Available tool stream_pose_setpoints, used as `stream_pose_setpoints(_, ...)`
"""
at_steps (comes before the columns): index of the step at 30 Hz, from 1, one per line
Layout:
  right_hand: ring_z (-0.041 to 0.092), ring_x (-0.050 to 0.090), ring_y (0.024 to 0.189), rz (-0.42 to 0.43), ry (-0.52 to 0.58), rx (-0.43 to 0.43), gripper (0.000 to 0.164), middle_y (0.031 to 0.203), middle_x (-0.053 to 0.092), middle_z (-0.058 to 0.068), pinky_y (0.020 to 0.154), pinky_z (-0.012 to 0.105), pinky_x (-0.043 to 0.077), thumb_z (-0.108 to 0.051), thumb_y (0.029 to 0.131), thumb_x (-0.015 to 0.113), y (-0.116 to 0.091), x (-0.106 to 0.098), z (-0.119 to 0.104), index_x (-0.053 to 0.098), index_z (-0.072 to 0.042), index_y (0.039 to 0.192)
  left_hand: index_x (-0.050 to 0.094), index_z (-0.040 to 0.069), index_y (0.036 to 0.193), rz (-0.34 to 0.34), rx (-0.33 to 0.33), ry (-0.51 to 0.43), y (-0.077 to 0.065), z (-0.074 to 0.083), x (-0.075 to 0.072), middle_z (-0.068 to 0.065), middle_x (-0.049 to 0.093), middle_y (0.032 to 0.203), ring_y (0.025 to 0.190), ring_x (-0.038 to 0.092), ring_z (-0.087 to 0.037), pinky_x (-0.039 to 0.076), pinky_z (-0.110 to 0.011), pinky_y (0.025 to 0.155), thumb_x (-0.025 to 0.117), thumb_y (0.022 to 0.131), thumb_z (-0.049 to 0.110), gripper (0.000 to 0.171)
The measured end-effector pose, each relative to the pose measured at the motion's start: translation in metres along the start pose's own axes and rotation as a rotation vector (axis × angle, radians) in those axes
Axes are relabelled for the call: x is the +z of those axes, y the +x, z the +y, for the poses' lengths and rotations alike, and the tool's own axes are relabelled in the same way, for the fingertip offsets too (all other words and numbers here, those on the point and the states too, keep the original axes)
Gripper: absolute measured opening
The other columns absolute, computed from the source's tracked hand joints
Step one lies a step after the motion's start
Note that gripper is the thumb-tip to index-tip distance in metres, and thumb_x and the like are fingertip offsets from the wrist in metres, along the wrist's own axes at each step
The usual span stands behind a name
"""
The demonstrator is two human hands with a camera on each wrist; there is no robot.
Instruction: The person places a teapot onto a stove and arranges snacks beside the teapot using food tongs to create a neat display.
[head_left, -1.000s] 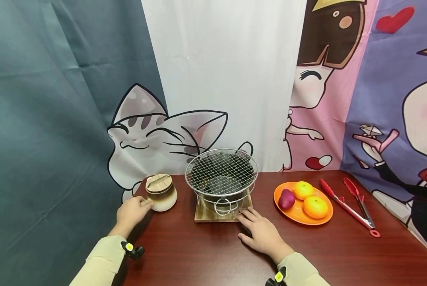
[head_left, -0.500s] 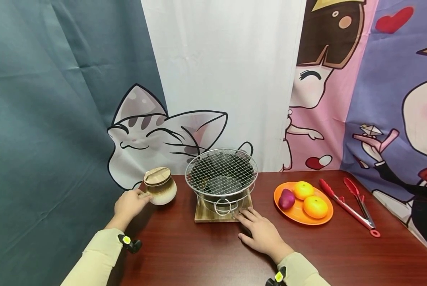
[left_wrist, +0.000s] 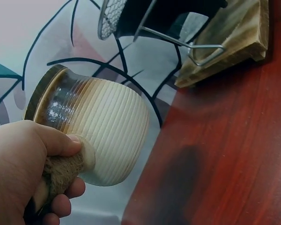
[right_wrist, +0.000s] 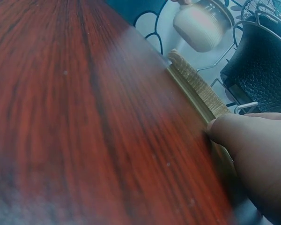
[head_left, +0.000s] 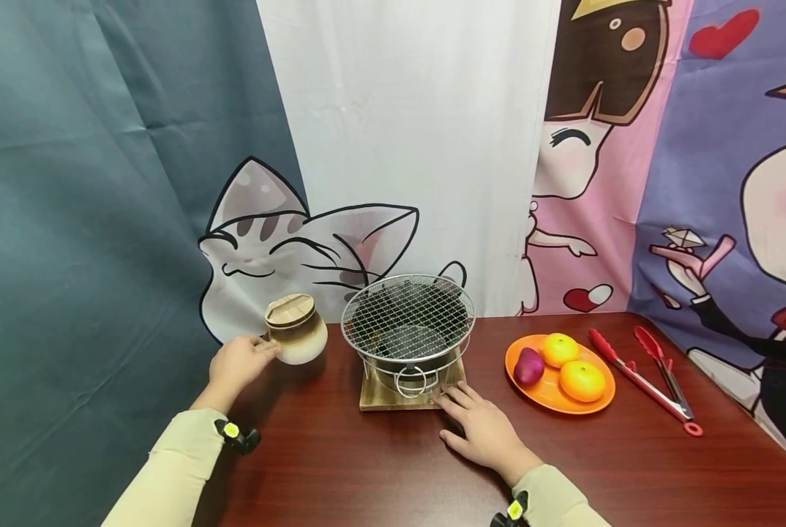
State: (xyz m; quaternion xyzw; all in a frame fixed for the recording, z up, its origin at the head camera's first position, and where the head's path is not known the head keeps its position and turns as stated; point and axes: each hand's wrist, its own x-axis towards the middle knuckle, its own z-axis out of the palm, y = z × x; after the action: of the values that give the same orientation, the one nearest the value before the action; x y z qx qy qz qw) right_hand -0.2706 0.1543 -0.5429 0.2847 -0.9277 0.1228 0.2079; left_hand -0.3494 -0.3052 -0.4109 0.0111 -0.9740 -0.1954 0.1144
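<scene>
My left hand [head_left: 240,360] grips the rope-wrapped handle of a ribbed cream ceramic pot [head_left: 297,340] with a wooden lid. It holds the pot tilted, just above the table's back left corner. In the left wrist view my thumb and curled fingers [left_wrist: 61,145] wrap the handle of the pot [left_wrist: 107,131]. My right hand [head_left: 481,428] lies flat on the table, fingertips touching the wooden board [head_left: 383,397] under a small black stove topped by a round wire grill [head_left: 408,316]. The right wrist view shows a fingertip [right_wrist: 225,129] against the board [right_wrist: 196,86].
An orange plate [head_left: 546,399] to the right of the grill holds two oranges [head_left: 581,380] and a purple sweet potato [head_left: 528,366]. Red tongs [head_left: 650,377] lie beyond it. The dark red table [head_left: 367,468] ends close by on the left. Cartoon curtains hang behind.
My left hand has lifted the pot off the table and raised it slightly, tilting it. The right hand has stayed in place by the board.
</scene>
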Motion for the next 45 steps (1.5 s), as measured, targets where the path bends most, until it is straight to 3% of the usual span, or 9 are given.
stream_pose_setpoints(11,0.040,0.048,0.136,0.012,0.007,-0.003,0.060,0.144,0.057,0.008,0.099,0.057,0.048,-0.043,0.086,0.073,0.001,0.001,0.001,0.061,-0.021,0.141,0.076,0.012,0.107,0.044,0.047,-0.007,0.009,0.014,-0.013,-0.013,0.074,0.108,0.096,0.068,-0.038,0.050,-0.051,0.068,0.067,0.088,0.051,0.044)
stream_pose_setpoints(20,0.041,0.048,0.136,0.014,0.014,-0.001,0.060,0.143,0.058,0.008,0.100,0.058,0.047,-0.043,0.085,0.074,0.000,0.002,0.001,0.061,-0.021,0.140,0.076,0.014,0.106,0.033,0.048,0.008,0.011,0.026,-0.029,-0.015,0.074,0.109,0.096,0.067,-0.039,0.049,-0.052,0.070,0.067,0.088,0.053,0.045)
stream_pose_setpoints(30,0.041,0.048,0.136,0.014,0.018,-0.002,0.060,0.142,0.058,0.009,0.099,0.058,0.047,-0.042,0.086,0.074,0.000,0.001,0.003,0.061,-0.021,0.140,0.074,0.014,0.092,0.022,0.041,0.021,0.016,0.038,-0.046,-0.007,0.072,0.087,0.079,0.065,-0.029,0.047,-0.044,0.061,0.068,0.088,0.050,0.037)
stream_pose_setpoints(45,0.042,0.048,0.136,0.007,0.006,-0.006,0.061,0.143,0.058,0.009,0.101,0.058,0.046,-0.043,0.085,0.074,0.000,0.002,0.002,0.061,-0.020,0.141,0.075,0.010,0.095,0.048,0.071,0.026,0.021,0.047,-0.060,-0.009,0.073,0.086,0.080,0.066,-0.030,0.045,-0.040,0.058,0.068,0.087,0.050,0.041)
